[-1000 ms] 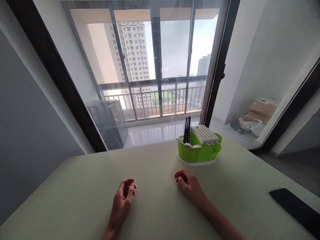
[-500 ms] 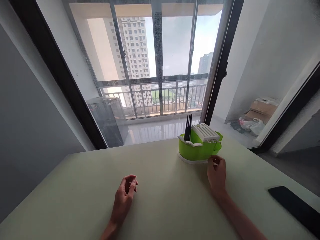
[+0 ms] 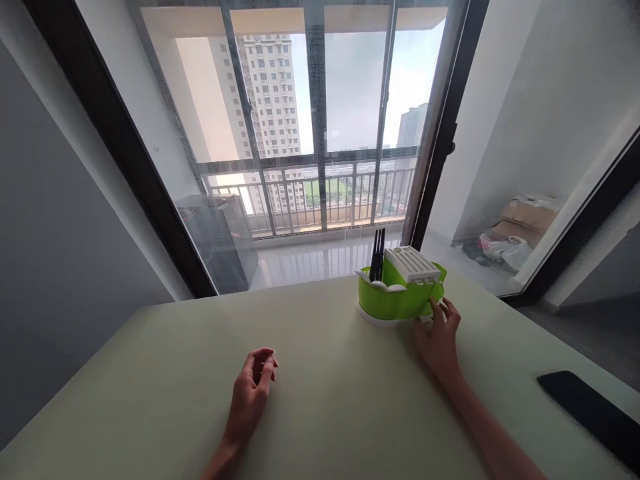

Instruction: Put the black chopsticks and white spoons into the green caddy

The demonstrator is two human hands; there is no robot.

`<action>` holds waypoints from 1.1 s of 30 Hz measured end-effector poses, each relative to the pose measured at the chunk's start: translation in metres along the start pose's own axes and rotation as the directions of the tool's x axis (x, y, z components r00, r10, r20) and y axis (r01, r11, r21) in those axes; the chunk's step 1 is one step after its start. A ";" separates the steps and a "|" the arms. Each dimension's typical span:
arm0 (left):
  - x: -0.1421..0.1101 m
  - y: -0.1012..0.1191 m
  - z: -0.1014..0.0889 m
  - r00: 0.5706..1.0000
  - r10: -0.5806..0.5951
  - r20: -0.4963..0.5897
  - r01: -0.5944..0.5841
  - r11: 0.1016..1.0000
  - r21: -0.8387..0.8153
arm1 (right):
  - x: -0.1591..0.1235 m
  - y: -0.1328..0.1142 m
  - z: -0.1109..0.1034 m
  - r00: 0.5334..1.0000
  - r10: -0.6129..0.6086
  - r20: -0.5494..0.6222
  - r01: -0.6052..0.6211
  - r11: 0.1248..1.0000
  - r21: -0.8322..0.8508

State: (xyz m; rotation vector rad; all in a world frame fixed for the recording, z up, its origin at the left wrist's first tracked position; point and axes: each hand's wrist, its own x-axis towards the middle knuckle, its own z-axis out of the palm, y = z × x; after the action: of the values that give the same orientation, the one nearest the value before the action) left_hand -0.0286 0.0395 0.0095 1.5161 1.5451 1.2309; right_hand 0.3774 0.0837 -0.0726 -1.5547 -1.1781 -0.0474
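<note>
Your right hand (image 3: pixel 439 337) has its fingers parted at the caddy (image 3: pixel 390 305), contact unclear; your left hand (image 3: pixel 253 385) curls half-open, empty. The caddy sits near the desk's (image 3: pixel 315 400) far edge: a sideways knock could tip it, spilling the black sticks (image 3: pixel 377 257).

Through the head camera I can read no text, brand, number or sign, and that goes for the green holder (image 3: pixel 385 304) too. I do see reddish marks on the white plastic bag (image 3: pixel 493 249) near the cardboard box (image 3: pixel 530 220), but they are too small and blurred for me to tell whether they are letters.
</note>
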 end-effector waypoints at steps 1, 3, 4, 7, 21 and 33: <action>0.000 0.000 0.000 1.000 0.002 0.001 -0.002 1.000 0.006 | 0.000 0.000 0.000 1.000 -0.003 0.000 0.003 1.000 -0.003; 0.000 0.001 0.000 1.000 0.003 0.005 -0.003 1.000 0.017 | -0.001 0.001 0.000 1.000 -0.012 -0.007 0.012 1.000 0.001; -0.001 0.001 0.000 1.000 0.002 0.008 -0.003 1.000 0.019 | -0.001 0.001 0.000 1.000 -0.015 -0.009 0.015 1.000 0.004; -0.002 0.003 -0.001 1.000 -0.015 0.014 0.015 1.000 0.018 | -0.002 -0.001 -0.001 1.000 -0.006 -0.009 0.007 1.000 0.013; -0.002 -0.003 0.000 1.000 -0.014 0.020 0.015 1.000 -0.004 | -0.007 -0.013 -0.002 1.000 0.017 -0.014 -0.017 0.998 0.053; -0.002 0.002 0.000 1.000 -0.002 -0.001 0.002 1.000 0.011 | -0.025 -0.059 -0.002 0.983 -0.043 0.180 0.044 0.999 0.002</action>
State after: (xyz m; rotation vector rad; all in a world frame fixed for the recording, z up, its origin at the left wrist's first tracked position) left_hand -0.0273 0.0376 0.0112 1.5207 1.5566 1.2240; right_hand 0.3257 0.0590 -0.0446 -1.5603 -1.3541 0.0645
